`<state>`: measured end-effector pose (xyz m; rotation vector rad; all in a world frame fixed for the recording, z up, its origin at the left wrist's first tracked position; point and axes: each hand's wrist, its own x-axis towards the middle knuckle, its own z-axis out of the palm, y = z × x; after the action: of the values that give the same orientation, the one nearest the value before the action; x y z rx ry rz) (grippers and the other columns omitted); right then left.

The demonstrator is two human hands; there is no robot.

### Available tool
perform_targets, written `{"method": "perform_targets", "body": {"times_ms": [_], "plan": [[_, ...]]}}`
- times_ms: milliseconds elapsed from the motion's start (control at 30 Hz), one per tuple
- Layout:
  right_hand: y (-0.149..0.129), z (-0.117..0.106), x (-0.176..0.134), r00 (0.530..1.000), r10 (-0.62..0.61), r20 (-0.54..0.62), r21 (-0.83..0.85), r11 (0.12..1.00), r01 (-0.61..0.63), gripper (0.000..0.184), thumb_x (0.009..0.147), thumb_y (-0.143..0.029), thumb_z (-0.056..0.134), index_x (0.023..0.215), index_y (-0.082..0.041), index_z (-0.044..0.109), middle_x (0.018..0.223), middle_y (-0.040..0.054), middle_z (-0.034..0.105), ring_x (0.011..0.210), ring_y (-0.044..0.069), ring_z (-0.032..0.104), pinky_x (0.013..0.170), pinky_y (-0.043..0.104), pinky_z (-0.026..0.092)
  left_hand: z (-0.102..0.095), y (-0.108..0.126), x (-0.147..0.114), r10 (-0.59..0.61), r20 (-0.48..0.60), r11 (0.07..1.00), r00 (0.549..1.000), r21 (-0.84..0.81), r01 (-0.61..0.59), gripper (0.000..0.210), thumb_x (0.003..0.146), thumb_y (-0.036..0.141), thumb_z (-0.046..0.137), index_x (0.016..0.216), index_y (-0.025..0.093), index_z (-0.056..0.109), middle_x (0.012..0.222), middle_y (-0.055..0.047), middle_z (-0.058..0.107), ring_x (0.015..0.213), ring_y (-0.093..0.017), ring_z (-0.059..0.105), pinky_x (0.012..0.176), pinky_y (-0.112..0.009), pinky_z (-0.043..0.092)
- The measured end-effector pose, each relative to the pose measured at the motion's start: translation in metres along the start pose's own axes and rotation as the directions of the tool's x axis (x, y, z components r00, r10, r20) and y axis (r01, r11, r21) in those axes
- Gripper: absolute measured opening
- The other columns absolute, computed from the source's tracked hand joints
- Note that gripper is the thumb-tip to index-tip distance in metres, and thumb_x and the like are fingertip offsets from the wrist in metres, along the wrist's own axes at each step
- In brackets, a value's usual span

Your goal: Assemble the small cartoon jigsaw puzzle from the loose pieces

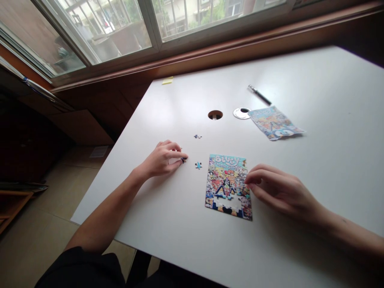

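A colourful jigsaw puzzle [223, 178] lies flat on the white table, with a white gap in its lower part where the surface beneath shows. My right hand [279, 190] is at its right edge, thumb and fingertips closed together against the border. To the left, my left hand [165, 158] pinches a small dark puzzle piece [183, 160] between thumb and index finger, at the tabletop. A loose blue puzzle piece [198, 165] lies between that hand and the puzzle. Farther back is another loose piece [197, 137], dark and pale.
Behind the pieces, the white table [180, 104] has a round cable hole [215, 115]. Right of it lie a silvery ring cover [241, 113], a crumpled picture sheet [274, 122] and a dark pen [259, 95]. A yellow note [167, 81] sticks at the far edge, below the window.
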<state>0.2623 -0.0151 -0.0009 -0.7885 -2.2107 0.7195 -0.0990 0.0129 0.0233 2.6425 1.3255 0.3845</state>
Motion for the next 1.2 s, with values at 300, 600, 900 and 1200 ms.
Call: {"method": "perform_targets", "body": {"times_ms": [300,600,900,1200], "plan": [[-0.001,0.001,0.000,1.000,0.009,0.000,-0.011,1.000,-0.009,0.010,0.089,-0.017,0.058,0.095,-0.023,0.063,0.087,0.0051,0.064,0.073,0.017,0.062,0.063,0.029,0.051,-0.004,0.003,0.002,-0.034,-0.018,0.983,0.999,-0.181,0.030,0.013,0.088,0.019,0.059,0.098,0.019,0.067,0.103,-0.007,0.065,0.099,-0.020,0.059,0.091,-0.036,0.047],[-0.007,0.005,0.001,0.997,-0.061,-0.049,-0.032,0.998,0.060,0.013,0.084,-0.014,0.065,0.094,-0.022,0.063,0.086,0.0043,0.066,0.077,0.018,0.061,0.070,0.031,0.052,0.020,0.066,0.009,-0.230,0.033,0.470,0.973,-0.871,0.141,0.014,0.086,0.024,0.069,0.096,0.014,0.070,0.090,-0.009,0.073,0.083,-0.018,0.071,0.075,-0.033,0.057],[-0.024,0.006,0.004,0.967,-0.166,-0.193,-0.120,0.982,0.144,0.014,0.086,-0.017,0.068,0.099,-0.022,0.066,0.085,0.0055,0.070,0.079,0.019,0.062,0.072,0.035,0.053,0.035,0.135,0.033,-0.254,0.360,-0.055,0.898,-0.932,0.358,0.024,0.080,0.030,0.078,0.087,0.014,0.060,0.078,-0.004,0.070,0.074,-0.014,0.069,0.072,-0.027,0.053],[-0.023,0.011,0.002,0.958,-0.203,-0.205,-0.145,0.974,0.175,0.016,0.084,-0.017,0.070,0.098,-0.021,0.065,0.086,0.0056,0.068,0.080,0.019,0.061,0.071,0.034,0.052,0.032,0.132,0.031,-0.261,0.351,-0.044,0.899,-0.935,0.353,0.023,0.075,0.025,0.082,0.080,0.012,0.063,0.069,0.002,0.060,0.061,-0.006,0.052,0.060,-0.020,0.041]]}}
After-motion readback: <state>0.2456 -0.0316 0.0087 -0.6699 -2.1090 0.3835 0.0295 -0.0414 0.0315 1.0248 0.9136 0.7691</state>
